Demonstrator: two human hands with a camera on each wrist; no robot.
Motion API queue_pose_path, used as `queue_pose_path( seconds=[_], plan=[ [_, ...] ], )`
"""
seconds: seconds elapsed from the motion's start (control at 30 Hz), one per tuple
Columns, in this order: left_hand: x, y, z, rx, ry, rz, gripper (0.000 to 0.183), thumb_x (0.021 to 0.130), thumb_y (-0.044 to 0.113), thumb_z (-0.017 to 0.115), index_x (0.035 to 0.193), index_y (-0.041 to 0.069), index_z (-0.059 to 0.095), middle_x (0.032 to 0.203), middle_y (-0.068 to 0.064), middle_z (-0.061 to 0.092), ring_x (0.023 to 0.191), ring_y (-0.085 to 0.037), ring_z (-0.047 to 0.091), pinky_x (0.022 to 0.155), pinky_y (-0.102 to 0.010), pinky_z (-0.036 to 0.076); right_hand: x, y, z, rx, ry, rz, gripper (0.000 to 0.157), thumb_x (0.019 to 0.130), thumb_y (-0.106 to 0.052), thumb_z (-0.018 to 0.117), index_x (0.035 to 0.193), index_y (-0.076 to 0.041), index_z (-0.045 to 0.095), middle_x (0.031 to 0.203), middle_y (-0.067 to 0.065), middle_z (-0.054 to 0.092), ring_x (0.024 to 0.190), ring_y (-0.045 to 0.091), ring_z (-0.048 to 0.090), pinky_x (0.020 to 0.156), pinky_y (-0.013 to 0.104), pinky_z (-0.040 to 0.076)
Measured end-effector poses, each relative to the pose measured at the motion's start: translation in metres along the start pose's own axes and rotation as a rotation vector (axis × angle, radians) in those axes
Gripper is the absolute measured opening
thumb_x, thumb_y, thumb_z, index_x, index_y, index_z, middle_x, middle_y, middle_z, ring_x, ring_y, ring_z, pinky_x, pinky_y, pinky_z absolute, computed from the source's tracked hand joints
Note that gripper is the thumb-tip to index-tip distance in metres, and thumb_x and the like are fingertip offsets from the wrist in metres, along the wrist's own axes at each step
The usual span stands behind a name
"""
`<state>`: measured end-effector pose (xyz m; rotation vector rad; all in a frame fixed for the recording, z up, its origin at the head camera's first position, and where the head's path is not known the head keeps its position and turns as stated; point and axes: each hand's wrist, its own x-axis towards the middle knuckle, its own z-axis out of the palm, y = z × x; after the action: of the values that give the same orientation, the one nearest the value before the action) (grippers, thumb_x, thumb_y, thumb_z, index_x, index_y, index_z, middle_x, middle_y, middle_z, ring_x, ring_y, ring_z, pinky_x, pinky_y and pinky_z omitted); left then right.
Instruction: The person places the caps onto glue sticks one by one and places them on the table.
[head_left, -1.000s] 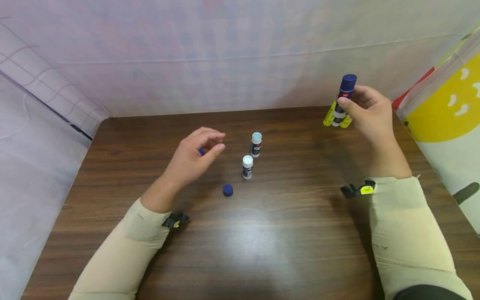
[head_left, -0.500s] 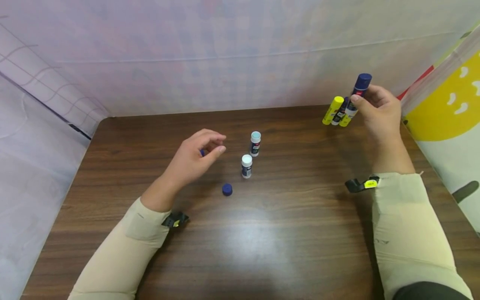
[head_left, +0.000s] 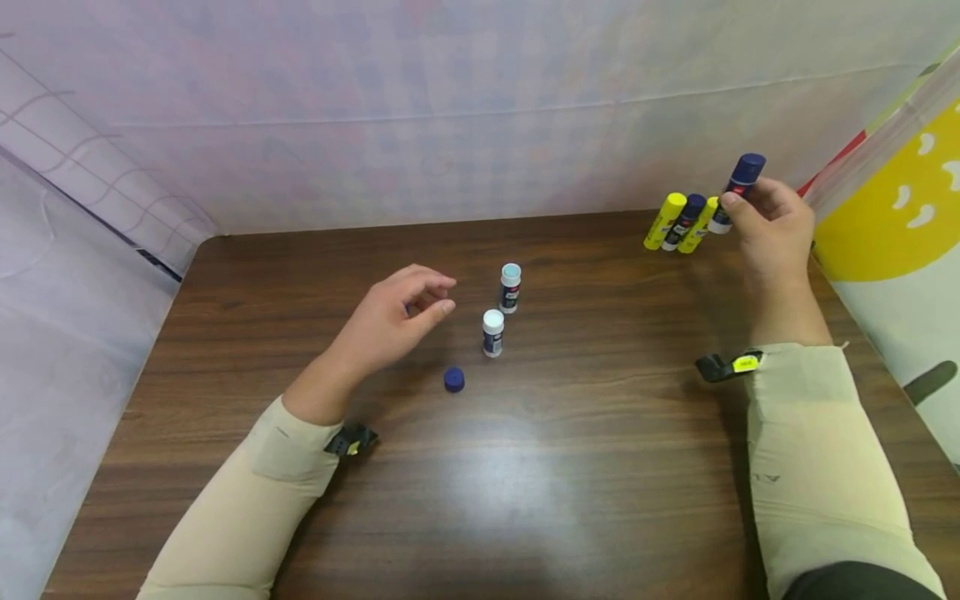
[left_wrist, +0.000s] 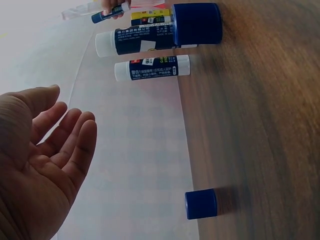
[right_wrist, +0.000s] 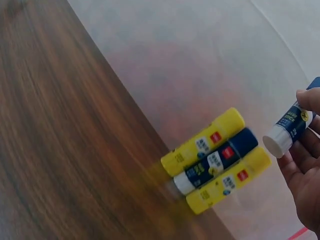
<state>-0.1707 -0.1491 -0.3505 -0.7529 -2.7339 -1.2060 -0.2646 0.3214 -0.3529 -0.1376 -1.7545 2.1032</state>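
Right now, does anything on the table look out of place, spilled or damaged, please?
I see no spill or damage. Only the nearer glue stick and the farther glue stick look odd: they stand uncapped, one blue cap and another blue cap lying apart, while the three glue sticks in the back-right row are capped.

Right hand (head_left: 777,229) gripping a navy-capped cylindrical tube (head_left: 741,185), yellow and navy tubes (head_left: 683,223) alongside, left hand (head_left: 386,321) near white-topped navy tubes (head_left: 492,335), brown wood-grain table (head_left: 600,467)
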Motion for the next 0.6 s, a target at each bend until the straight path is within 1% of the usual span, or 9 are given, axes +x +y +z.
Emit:
queue_pose_path(
  seconds=[0.13, 0.23, 0.3, 0.47, 0.53, 0.6],
  plan=[
    [0.0, 0.001, 0.001, 0.0, -0.017, -0.009, 0.031, 0.102, 0.021, 0.069, 0.131, 0.009, 0.069, 0.125, -0.002, 0.068, 0.099, -0.016, 0.069, 0.084, -0.034, 0.059, 0.003, 0.004, -0.004, -0.038, 0.032, 0.044, 0.033, 0.089, -0.015, 0.083, 0.12, -0.008, 0.074, 0.11, -0.003, 0.072, 0.105, 0.012, 0.061, 0.094, 0.013, 0.054],
    [-0.001, 0.0, 0.002, 0.004, -0.026, -0.013, 0.031, 0.102, 0.021, 0.068, 0.131, 0.01, 0.069, 0.125, -0.002, 0.068, 0.1, -0.016, 0.069, 0.086, -0.034, 0.06, 0.004, 0.009, -0.006, -0.054, 0.048, 0.059, 0.032, 0.09, -0.017, 0.082, 0.12, -0.009, 0.074, 0.11, -0.004, 0.071, 0.106, 0.011, 0.061, 0.095, 0.012, 0.053],
    [-0.001, -0.001, 0.002, 0.008, -0.028, -0.016, 0.03, 0.103, 0.022, 0.068, 0.131, 0.01, 0.069, 0.124, -0.002, 0.068, 0.1, -0.016, 0.068, 0.086, -0.034, 0.06, 0.006, 0.013, -0.007, -0.043, 0.075, 0.037, 0.029, 0.09, -0.014, 0.082, 0.118, -0.009, 0.075, 0.108, -0.003, 0.071, 0.104, 0.011, 0.061, 0.094, 0.013, 0.053],
    [-0.001, -0.001, 0.001, 0.013, -0.031, -0.03, 0.031, 0.103, 0.023, 0.068, 0.131, 0.011, 0.068, 0.126, -0.002, 0.067, 0.101, -0.016, 0.069, 0.088, -0.036, 0.061, 0.01, 0.023, -0.008, 0.036, 0.158, -0.052, 0.021, 0.089, -0.004, 0.081, 0.109, -0.007, 0.077, 0.1, 0.0, 0.071, 0.096, 0.013, 0.063, 0.089, 0.018, 0.055],
    [-0.001, -0.001, 0.001, 0.014, -0.033, -0.034, 0.031, 0.103, 0.023, 0.068, 0.132, 0.011, 0.068, 0.126, -0.002, 0.067, 0.101, -0.016, 0.069, 0.088, -0.037, 0.061, 0.011, 0.025, -0.009, 0.053, 0.171, -0.057, 0.021, 0.088, -0.003, 0.081, 0.109, -0.006, 0.077, 0.1, 0.001, 0.071, 0.097, 0.013, 0.063, 0.088, 0.019, 0.055],
    [0.0, -0.001, 0.001, 0.014, -0.034, -0.035, 0.031, 0.103, 0.024, 0.068, 0.132, 0.011, 0.068, 0.126, -0.002, 0.067, 0.101, -0.016, 0.069, 0.088, -0.037, 0.061, 0.011, 0.026, -0.011, 0.058, 0.178, -0.034, 0.023, 0.088, -0.004, 0.082, 0.11, -0.006, 0.077, 0.101, 0.001, 0.071, 0.098, 0.013, 0.063, 0.089, 0.018, 0.054]
  ],
)
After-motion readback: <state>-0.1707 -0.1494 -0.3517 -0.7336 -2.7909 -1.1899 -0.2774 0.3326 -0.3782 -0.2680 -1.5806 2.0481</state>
